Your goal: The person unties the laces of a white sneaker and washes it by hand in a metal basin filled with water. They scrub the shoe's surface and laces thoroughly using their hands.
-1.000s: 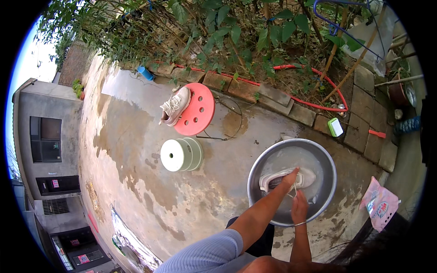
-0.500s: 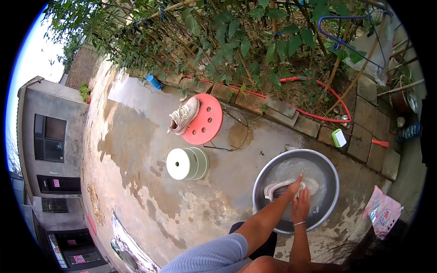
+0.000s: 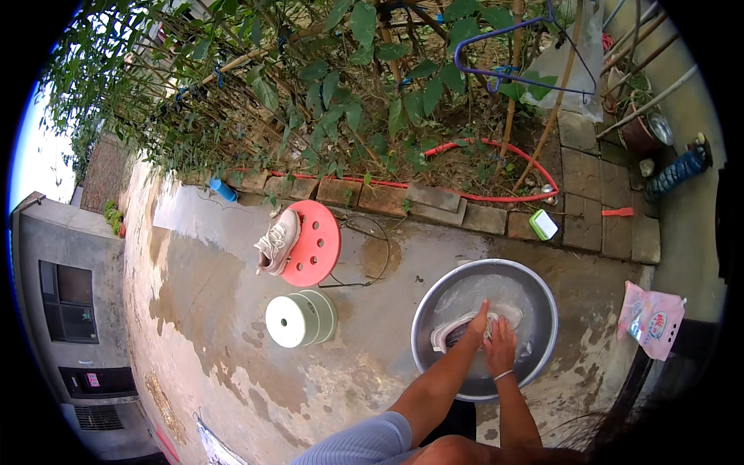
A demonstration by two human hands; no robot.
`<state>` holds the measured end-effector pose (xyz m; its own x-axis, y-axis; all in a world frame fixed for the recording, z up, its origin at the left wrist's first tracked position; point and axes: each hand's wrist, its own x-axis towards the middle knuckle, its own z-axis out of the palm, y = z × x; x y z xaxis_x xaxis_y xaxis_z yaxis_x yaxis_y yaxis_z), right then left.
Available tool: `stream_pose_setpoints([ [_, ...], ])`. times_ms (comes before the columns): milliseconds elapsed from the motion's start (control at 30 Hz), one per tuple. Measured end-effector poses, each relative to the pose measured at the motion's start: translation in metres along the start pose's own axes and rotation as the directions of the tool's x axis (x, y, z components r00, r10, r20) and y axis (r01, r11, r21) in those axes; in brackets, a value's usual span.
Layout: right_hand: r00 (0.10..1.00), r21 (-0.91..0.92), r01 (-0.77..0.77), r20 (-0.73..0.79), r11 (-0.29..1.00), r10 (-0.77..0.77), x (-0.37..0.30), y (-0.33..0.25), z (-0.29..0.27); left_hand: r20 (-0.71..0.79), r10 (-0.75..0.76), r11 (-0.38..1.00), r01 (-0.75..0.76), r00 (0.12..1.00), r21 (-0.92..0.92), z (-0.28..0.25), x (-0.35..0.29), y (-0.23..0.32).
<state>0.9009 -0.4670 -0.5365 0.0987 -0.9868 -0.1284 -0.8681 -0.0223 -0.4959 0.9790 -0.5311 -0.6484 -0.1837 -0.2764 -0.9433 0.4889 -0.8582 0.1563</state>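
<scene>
A wide grey metal basin [image 3: 545, 329] stands on the concrete at the lower right, with shallow, cloudy water inside. In it lies a pale shoe [image 3: 443, 333] with a whitish sole, partly hidden by my hands. My left hand [image 3: 478, 321] grips the shoe around its opening and lace area. Close beside it, my right hand [image 3: 501, 346], with a thin bracelet at the wrist, presses its fingers together on the shoe's upper. A similar light shoe with laces [image 3: 277, 242] rests on a round pink stool [image 3: 314, 246] to the left of the basin.
A pale green ridged stool [image 3: 302, 318] stands left of the basin. A green-and-white brush or soap box [image 3: 543, 225] sits by the brick edging [image 3: 484, 219]; a pink bag [image 3: 652, 319] lies right. A red hose [image 3: 465, 198] runs along the planted bed, near a blue cup [image 3: 223, 190].
The whole view has shifted, so the stools, basin and bed appear farther left and lower. Both hands stay at the shoe in the basin, with only slight finger movement.
</scene>
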Motion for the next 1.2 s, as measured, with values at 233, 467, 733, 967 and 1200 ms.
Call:
stream_pose_setpoints([
  [233,0.71,0.483,-0.598,-0.052,0.64,0.702,-0.009,0.025,0.012,-0.036,0.143,0.99,-0.143,0.989,-0.007,-0.014,-0.007,-0.004],
  [467,0.805,0.303,-0.541,-0.08,0.784,0.587,0.047,0.056,0.017,-0.054,0.124,0.988,-0.118,0.991,0.102,0.013,-0.047,0.023],
  [733,0.714,0.849,-0.457,0.172,0.266,0.679,0.006,0.057,0.02,-0.06,0.044,0.995,-0.039,0.997,0.09,0.02,-0.048,0.025],
  [967,0.723,0.56,-0.321,-0.377,0.764,0.579,0.019,0.052,0.04,0.01,0.082,0.993,-0.083,0.997,0.079,0.015,-0.052,0.02],
  [1200,0.728,0.364,-0.608,-0.099,0.705,0.679,0.037,0.065,0.021,-0.025,0.058,0.995,-0.056,0.998,0.084,0.017,-0.051,0.026],
])
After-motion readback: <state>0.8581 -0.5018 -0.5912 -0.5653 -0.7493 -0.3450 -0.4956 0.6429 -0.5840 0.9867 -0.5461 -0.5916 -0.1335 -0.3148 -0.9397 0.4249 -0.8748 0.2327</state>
